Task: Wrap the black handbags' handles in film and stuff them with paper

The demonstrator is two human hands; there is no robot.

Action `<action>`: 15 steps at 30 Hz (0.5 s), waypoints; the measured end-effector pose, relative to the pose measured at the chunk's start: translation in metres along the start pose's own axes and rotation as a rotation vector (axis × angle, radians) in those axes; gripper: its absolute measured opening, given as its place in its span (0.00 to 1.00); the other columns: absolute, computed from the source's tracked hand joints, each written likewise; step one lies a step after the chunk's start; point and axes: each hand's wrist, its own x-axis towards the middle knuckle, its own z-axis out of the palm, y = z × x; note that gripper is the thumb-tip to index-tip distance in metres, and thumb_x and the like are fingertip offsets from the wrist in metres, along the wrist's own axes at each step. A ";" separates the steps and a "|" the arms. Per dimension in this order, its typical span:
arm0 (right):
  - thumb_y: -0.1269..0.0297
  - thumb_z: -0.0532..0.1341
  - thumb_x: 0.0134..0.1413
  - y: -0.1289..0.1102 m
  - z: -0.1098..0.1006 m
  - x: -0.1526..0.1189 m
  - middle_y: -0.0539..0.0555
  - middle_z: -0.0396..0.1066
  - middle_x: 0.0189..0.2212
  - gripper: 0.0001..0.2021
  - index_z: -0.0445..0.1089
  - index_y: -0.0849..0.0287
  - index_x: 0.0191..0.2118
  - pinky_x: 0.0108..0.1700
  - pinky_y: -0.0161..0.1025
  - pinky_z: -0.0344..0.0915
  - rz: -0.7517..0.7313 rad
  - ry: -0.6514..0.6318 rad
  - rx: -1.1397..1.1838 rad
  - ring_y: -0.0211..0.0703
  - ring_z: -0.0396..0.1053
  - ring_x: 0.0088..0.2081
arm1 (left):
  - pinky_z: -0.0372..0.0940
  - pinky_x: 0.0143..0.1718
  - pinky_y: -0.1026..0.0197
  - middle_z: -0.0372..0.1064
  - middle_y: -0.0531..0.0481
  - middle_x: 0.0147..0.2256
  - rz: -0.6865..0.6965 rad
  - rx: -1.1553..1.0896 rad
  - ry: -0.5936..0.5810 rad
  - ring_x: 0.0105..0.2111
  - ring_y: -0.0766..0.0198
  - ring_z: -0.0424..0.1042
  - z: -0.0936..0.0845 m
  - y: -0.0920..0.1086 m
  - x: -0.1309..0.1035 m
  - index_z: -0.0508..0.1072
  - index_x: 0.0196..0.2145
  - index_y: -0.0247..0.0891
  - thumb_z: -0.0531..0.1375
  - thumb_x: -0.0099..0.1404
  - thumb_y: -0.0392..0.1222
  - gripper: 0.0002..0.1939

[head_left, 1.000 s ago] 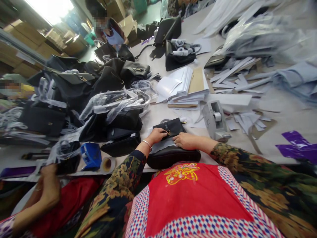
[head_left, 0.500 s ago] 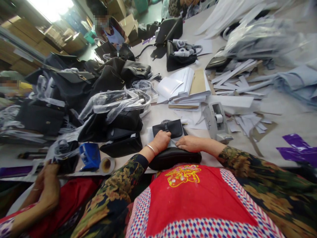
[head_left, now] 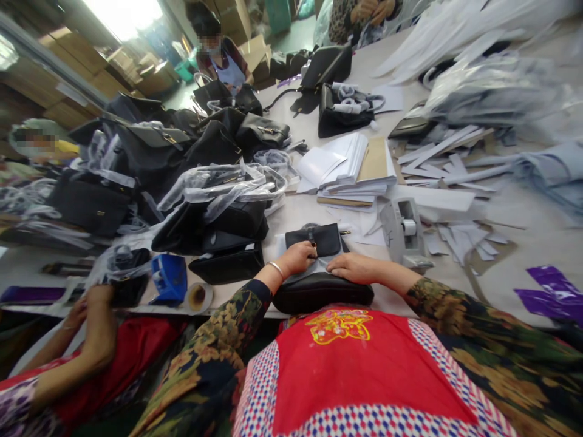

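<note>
A black handbag lies in front of me at the table edge, its small front flap with a gold clasp pointing away from me. Whitish wrapping shows between flap and bag body. My left hand is closed, its curled fingers at the flap's edge beside the clasp; the fingertips are partly hidden. Stretched fingers of my right hand rest on the wrapping and the bag's upper edge.
Left of me are a black bag pile, a blue tape dispenser and a tape roll. A grey dispenser, paper stack and paper strips lie right and beyond. A co-worker's arms work at left.
My left hand has shifted slightly off the clasp, which now shows beside the fingers. My right hand stays nearly in place. The whole view has turned a little to the left.
</note>
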 end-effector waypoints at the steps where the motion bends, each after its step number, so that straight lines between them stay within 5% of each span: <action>1: 0.63 0.56 0.63 -0.002 -0.001 -0.002 0.55 0.80 0.41 0.14 0.80 0.56 0.42 0.51 0.41 0.68 0.000 0.002 0.000 0.48 0.75 0.44 | 0.68 0.48 0.62 0.75 0.46 0.39 -0.010 -0.038 0.012 0.42 0.61 0.74 -0.004 0.000 -0.003 0.81 0.36 0.37 0.64 0.60 0.33 0.06; 6: 0.62 0.56 0.62 -0.009 -0.004 -0.013 0.55 0.81 0.40 0.14 0.80 0.56 0.40 0.51 0.41 0.68 0.037 0.079 0.017 0.48 0.75 0.43 | 0.67 0.53 0.58 0.76 0.48 0.40 -0.184 -0.211 0.170 0.44 0.59 0.74 -0.017 -0.004 -0.037 0.80 0.36 0.40 0.69 0.57 0.39 0.08; 11: 0.59 0.59 0.57 0.003 0.005 -0.026 0.59 0.79 0.43 0.13 0.79 0.57 0.39 0.57 0.49 0.65 0.445 0.587 0.182 0.55 0.73 0.49 | 0.60 0.60 0.46 0.74 0.38 0.45 -0.640 -0.368 0.493 0.54 0.49 0.70 -0.002 -0.013 -0.096 0.76 0.45 0.35 0.62 0.65 0.45 0.14; 15: 0.52 0.60 0.57 0.022 0.016 -0.025 0.63 0.79 0.42 0.18 0.78 0.61 0.42 0.53 0.53 0.68 0.613 0.627 0.290 0.60 0.75 0.47 | 0.71 0.46 0.51 0.78 0.38 0.36 -0.808 -0.696 0.431 0.42 0.49 0.78 0.021 -0.016 -0.119 0.78 0.41 0.31 0.62 0.62 0.58 0.24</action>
